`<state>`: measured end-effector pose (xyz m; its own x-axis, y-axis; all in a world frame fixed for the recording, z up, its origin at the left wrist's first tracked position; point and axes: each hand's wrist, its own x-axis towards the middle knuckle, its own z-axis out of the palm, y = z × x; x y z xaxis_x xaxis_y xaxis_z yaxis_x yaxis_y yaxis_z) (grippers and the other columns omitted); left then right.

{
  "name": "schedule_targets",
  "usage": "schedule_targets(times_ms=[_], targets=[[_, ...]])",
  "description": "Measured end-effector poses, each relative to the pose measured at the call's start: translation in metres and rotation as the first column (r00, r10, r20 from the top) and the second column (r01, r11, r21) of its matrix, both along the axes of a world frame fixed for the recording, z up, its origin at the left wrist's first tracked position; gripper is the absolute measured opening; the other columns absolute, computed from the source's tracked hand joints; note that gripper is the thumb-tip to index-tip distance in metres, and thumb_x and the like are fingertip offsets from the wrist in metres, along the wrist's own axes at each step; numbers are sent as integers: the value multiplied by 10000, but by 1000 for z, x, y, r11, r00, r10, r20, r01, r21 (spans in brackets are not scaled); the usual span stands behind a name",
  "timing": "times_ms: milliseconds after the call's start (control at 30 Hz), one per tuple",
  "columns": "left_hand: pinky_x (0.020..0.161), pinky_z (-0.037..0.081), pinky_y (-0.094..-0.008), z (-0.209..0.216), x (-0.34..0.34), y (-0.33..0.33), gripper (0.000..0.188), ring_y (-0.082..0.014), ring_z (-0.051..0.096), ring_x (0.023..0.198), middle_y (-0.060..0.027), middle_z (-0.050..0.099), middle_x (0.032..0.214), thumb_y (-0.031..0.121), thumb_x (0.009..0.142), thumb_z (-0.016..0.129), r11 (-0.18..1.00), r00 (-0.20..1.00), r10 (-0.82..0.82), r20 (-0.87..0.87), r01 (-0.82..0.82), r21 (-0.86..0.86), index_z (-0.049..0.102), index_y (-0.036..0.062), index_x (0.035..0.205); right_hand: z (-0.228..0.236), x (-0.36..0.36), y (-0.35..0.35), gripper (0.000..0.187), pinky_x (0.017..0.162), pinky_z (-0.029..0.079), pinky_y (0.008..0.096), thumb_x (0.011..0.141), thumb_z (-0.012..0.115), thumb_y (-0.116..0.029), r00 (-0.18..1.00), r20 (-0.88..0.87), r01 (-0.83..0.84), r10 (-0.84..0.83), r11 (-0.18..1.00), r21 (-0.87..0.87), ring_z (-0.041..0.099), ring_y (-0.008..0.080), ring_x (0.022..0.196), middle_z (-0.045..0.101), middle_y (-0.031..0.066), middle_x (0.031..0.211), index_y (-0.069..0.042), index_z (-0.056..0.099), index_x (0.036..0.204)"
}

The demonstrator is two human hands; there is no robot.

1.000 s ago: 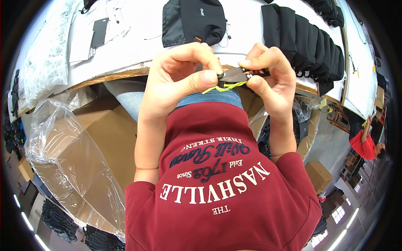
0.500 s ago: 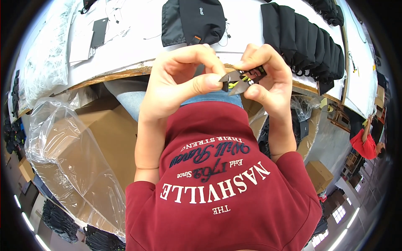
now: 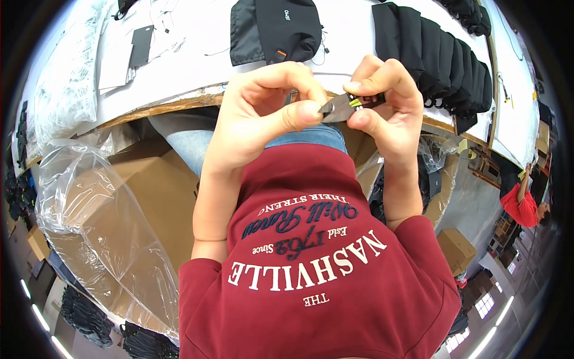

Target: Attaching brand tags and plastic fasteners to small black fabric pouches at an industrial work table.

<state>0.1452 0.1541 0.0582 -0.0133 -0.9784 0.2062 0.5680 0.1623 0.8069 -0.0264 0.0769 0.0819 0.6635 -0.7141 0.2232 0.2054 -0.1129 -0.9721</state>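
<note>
My right hand (image 3: 394,110) grips a pair of thread snips (image 3: 342,110) with short grey blades and yellow-green parts near the pivot. The blades are together and point toward my left hand (image 3: 257,119). Thumb and forefinger of that left hand pinch a small dark piece (image 3: 326,109) right at the blade tips; its kind is too small to tell. Both hands are raised over my lap, just in front of the table edge. Beyond them a black fabric bag (image 3: 287,33) with a small orange tag lies flat on the white table (image 3: 191,69).
A row of black bags (image 3: 439,57) overlaps at the right of the table. At the left are clear plastic packaging (image 3: 66,78) and black and white cards (image 3: 142,46). A cardboard box (image 3: 149,185) under clear film stands at my left. Far right is a person in red (image 3: 519,204).
The snips' blades were spread apart and are now together at the small dark piece. My right hand has shifted slightly right and its fingers have closed further.
</note>
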Motion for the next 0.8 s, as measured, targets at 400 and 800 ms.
schedule_targets(times_ms=[400,800], targets=[[601,369,-185,-9,0,-4,114,-42,462,688,7,563,795,107,839,657,996,999,-7,-38,10,84,619,4,870,-10,6,1,228,638,437,187,730,750,-7,995,85,49,-59,992,117,541,71,721,558,31,802,-15,544,828],[809,441,-265,-16,-12,-5,267,-52,415,639,10,528,779,235,874,613,890,763,-347,-546,451,64,573,-8,976,-15,7,0,193,666,456,196,756,729,-14,994,92,54,-62,995,84,563,72,746,579,36,805,-6,558,846]])
